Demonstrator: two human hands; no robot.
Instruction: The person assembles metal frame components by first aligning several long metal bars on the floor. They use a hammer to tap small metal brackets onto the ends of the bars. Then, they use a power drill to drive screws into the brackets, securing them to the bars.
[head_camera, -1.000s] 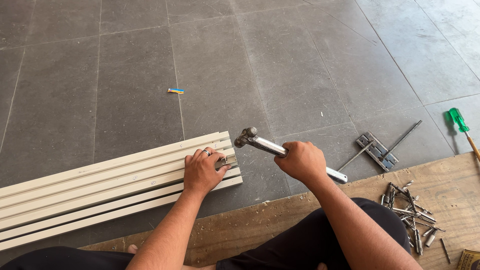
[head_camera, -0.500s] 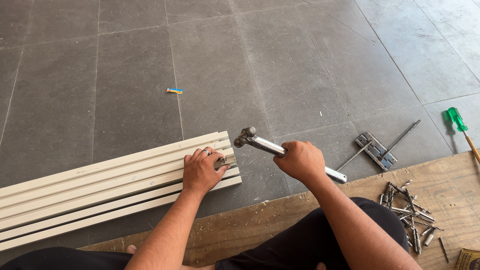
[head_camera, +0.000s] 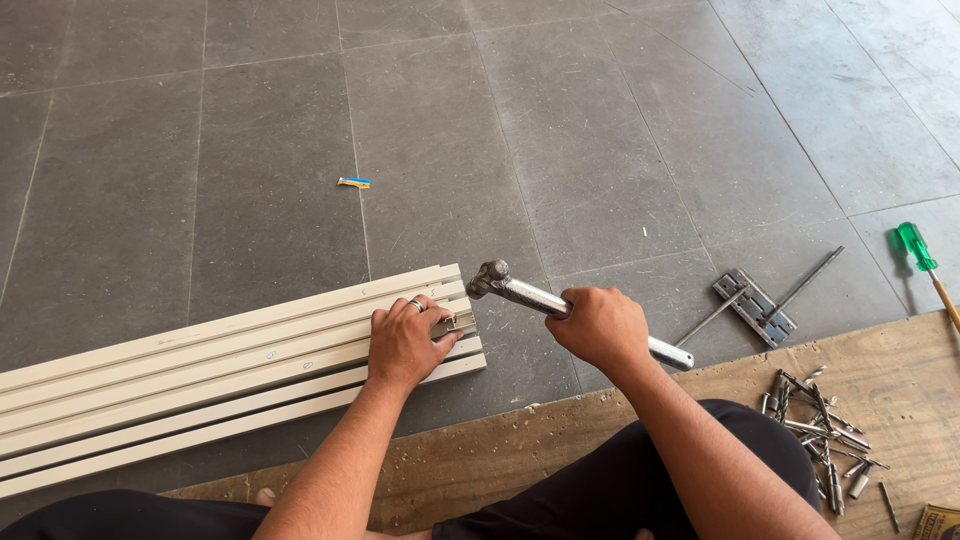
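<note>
Right hand (head_camera: 598, 325) clasps a metal hammer (head_camera: 560, 301), head just beside the left hand (head_camera: 405, 342) pinning a small bracket (head_camera: 455, 324).

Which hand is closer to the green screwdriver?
Right. The right hand grips the hammer mid-floor, nearer the green screwdriver at far right; the left hand rests further away on the white strips.

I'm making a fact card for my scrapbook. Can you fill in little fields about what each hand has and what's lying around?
Left hand: presses a small metal fitting onto the cream ribbed panel
Right hand: grips a metal hammer, head raised near the fitting
Floor: dark grey tiles
Nearby: pile of screws and bits on a wooden board, metal latch, green-handled screwdriver
</note>
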